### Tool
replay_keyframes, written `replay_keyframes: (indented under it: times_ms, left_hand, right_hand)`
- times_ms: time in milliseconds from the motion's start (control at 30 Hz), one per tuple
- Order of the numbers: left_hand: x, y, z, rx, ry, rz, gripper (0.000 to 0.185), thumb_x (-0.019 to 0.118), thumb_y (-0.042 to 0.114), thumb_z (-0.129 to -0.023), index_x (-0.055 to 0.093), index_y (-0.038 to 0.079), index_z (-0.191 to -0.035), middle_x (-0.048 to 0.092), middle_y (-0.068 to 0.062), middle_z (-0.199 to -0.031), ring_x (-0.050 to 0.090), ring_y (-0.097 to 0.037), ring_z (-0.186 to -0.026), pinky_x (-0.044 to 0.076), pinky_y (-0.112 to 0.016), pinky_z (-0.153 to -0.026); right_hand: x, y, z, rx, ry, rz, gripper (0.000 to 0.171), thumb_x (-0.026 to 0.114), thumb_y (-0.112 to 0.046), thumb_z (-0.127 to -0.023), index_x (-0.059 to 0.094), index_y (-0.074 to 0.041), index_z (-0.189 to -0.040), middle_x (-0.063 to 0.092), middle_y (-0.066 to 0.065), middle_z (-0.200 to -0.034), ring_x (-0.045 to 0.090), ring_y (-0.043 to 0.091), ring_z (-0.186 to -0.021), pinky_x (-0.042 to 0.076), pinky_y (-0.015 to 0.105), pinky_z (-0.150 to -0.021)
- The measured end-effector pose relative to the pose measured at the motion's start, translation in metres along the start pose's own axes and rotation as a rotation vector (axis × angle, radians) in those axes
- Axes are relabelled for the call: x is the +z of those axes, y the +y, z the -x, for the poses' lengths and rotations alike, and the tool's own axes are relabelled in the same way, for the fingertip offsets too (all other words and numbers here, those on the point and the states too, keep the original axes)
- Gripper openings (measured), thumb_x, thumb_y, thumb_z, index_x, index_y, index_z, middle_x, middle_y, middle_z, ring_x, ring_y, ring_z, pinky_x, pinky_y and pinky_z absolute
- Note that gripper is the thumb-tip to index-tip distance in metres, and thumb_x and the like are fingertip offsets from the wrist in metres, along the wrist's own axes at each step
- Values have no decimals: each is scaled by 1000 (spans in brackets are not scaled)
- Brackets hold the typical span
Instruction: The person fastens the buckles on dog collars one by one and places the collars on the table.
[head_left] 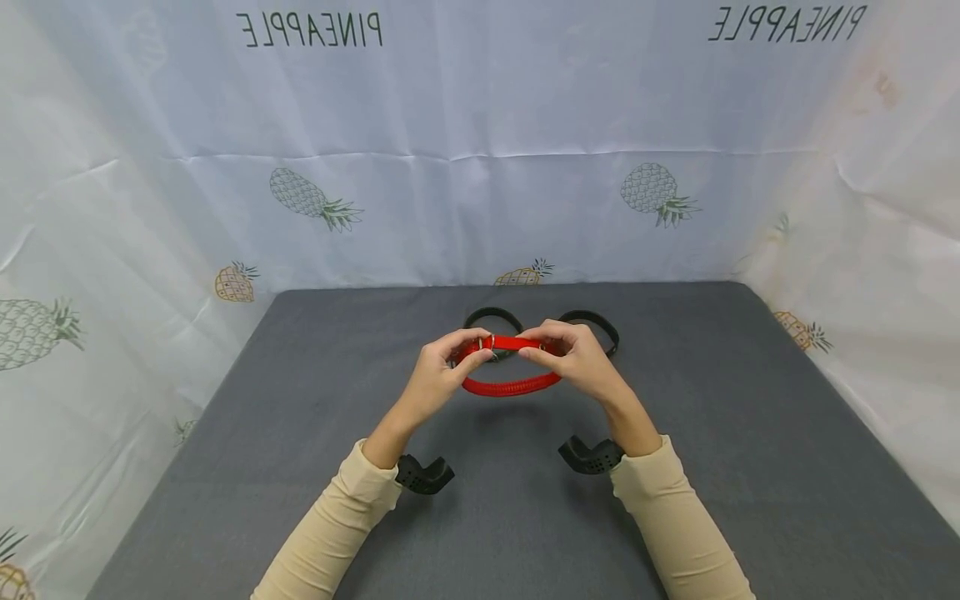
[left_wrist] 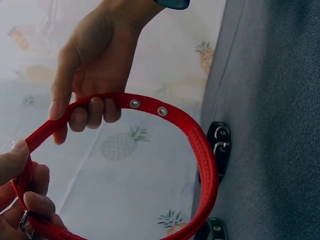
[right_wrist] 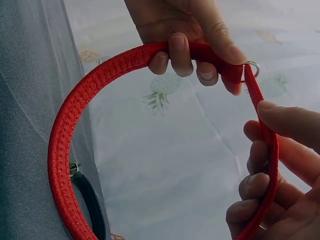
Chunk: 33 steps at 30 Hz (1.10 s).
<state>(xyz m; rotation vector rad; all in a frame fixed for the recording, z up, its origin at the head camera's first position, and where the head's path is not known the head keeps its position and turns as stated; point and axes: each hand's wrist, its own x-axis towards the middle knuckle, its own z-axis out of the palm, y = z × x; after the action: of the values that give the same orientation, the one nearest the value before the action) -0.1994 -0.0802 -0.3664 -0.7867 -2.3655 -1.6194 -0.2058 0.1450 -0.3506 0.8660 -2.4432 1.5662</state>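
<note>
Both our hands pinched the red woven collar strap with metal eyelets in the air above the grey padded tabletop.

Our left hand was curled round the strap at its metal ring, thumb over, fingers under; our right hand pinched the free end just beside it, so neither hand was slack. We judged the thin end could slip from those fingertip pinches and the loop spring open, since little finger surface bore on it. Behind the loop, two black collars lay on the tabletop, apart from both hands.
</note>
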Motion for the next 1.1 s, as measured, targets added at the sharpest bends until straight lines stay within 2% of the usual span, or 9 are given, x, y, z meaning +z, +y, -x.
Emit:
replay_keyframes:
  times_ms: [333,433,533,700,900,1100]
  left_hand:
    - [1,0,0,3,-34,-2,23,67,11,-90,67,5,-113,68,-14,-96,57,-9,-74,49,-22,-68]
    - [3,-1,0,19,-52,-21,24,68,9,-89,67,4,-113,70,-14,-99,61,-11,-76,52,-20,-69]
    - [4,-2,1,24,-59,-33,25,69,9,-88,67,4,-113,71,-14,-98,63,-13,-75,52,-20,-68]
    - [5,-2,2,28,-51,-46,25,69,9,-88,66,4,-112,71,-14,-92,58,-16,-66,46,-19,-60]
    - [7,-1,3,66,-73,-17,25,67,5,-89,56,0,-112,71,-17,-94,48,-8,-59,39,-17,-53]
    - [9,3,3,18,-122,35,24,64,7,-91,55,-1,-112,71,-19,-93,49,-3,-61,41,-16,-56]
  right_hand:
    - [2,-1,0,2,-24,2,19,69,-3,-87,71,3,-104,66,19,-87,50,11,-60,41,20,-54]
    - [3,0,-1,-9,-48,-2,18,69,-4,-87,72,3,-103,66,18,-86,50,20,-60,40,20,-54]
    - [5,0,0,-10,-57,-4,17,69,-4,-87,72,3,-102,66,18,-85,50,21,-59,40,20,-54]
    - [4,-2,1,9,-39,13,16,70,-3,-86,72,3,-100,65,18,-82,47,6,-59,40,20,-53]
    - [4,-4,1,35,-31,17,15,70,-3,-85,73,3,-99,65,18,-81,46,6,-57,39,20,-52]
    - [10,-4,2,50,-59,-31,21,67,-3,-88,68,5,-107,67,21,-88,50,3,-62,44,18,-56]
